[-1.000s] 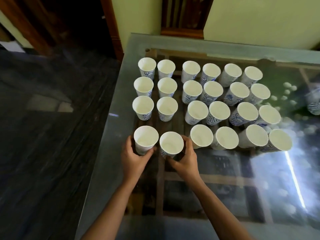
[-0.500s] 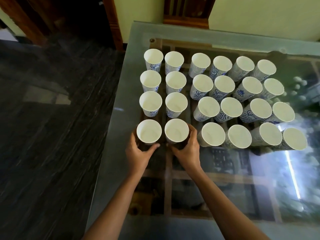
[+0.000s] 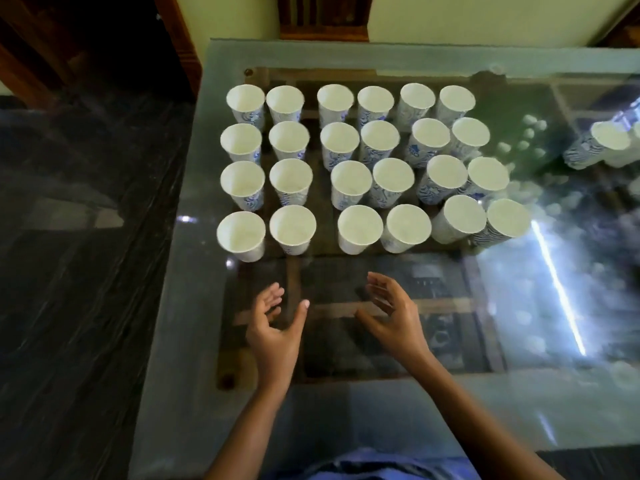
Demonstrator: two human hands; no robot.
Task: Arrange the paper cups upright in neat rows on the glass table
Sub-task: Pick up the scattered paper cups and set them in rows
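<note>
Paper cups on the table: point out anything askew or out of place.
None of the paper cups is tipped or spilled. The two right columns seem to drift rightwards toward the near row. A separate clump of cups sits by the right edge, outside the grid.

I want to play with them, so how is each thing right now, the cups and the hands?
paper cups: upright, empty, four rows of six.
left hand: open, holds nothing, apart from the cups.
right hand: open, holds nothing.
cups at the right edge: too blurred to tell.
</note>
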